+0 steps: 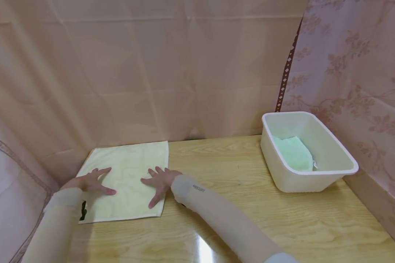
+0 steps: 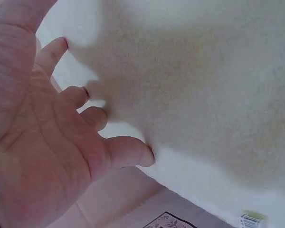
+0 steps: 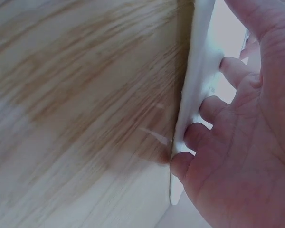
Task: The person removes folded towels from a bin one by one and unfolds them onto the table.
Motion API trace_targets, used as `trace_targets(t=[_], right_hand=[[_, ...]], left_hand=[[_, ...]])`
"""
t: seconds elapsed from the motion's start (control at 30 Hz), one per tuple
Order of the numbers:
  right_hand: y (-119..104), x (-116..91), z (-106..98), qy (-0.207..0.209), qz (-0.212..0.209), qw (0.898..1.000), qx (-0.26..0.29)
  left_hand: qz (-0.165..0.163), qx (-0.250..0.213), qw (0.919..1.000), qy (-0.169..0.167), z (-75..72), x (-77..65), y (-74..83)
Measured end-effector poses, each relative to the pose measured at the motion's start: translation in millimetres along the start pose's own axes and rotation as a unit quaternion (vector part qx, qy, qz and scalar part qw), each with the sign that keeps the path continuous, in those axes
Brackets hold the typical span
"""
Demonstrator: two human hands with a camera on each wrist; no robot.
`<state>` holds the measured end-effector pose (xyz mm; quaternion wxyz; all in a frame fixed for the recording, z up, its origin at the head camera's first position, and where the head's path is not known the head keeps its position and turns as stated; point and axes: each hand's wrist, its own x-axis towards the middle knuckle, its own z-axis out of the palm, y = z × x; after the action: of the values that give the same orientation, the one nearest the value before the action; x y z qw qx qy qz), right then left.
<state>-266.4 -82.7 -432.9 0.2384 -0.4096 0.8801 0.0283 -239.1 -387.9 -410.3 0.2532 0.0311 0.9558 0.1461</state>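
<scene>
A pale yellow towel (image 1: 128, 160) lies spread flat at the left of the wooden table, a small dark mark at its near left corner. My left hand (image 1: 90, 181) rests on the towel's left side with fingers spread; the left wrist view shows its fingertips (image 2: 145, 156) touching the cloth. On the opposite side my right hand (image 1: 160, 181), also spread, touches the towel near its right edge. In the right wrist view, the fingers (image 3: 213, 109) of this hand reach along the towel's border (image 3: 192, 80), beside the bare wood. Neither hand grips anything.
A white plastic tub (image 1: 303, 182) stands at the right of the table (image 1: 224, 171), with a mint green cloth (image 1: 294, 153) inside. Beige curtain (image 1: 191, 73) hangs behind the table, and flowered fabric (image 1: 365, 73) covers the right side.
</scene>
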Motion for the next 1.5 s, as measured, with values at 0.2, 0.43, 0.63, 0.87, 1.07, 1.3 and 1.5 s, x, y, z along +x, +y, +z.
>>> trace_targets(t=[0.2, 0.43, 0.63, 0.87, 1.07, 1.3, 1.5], right_hand=[[-2.1, -5.1, -0.3, 0.007, -0.008, 1.000, 0.007], [-1.3, -2.6, 7.8, 0.007, -0.002, 1.000, 0.020], [0.7, 0.2, 7.2, 0.008, 0.003, 1.000, 0.016], [12.2, -2.1, 4.6, 0.010, -0.002, 1.000, 0.008], [29.4, -25.7, -19.3, 0.027, 0.010, 0.999, 0.036], [80.7, -78.9, -91.0, 0.057, 0.013, 0.997, 0.054], [149.8, -144.4, -130.5, 0.142, 0.000, 0.981, 0.129]], left_hand=[[0.005, 0.004, 1.0000, 0.000, 0.3, 0.2, -2.3], [0.010, -0.003, 0.9999, 0.000, 7.2, 3.6, -5.7], [0.008, -0.001, 1.0000, 0.004, 6.8, 3.7, -3.1], [0.029, 0.002, 0.9996, 0.007, 1.5, 7.1, 9.6], [0.065, -0.003, 0.9973, 0.034, -10.4, 9.2, 39.4], [0.152, 0.012, 0.9740, 0.167, -41.2, 11.6, 128.1], [0.213, -0.031, 0.9364, 0.277, -41.5, 11.9, 214.0]])
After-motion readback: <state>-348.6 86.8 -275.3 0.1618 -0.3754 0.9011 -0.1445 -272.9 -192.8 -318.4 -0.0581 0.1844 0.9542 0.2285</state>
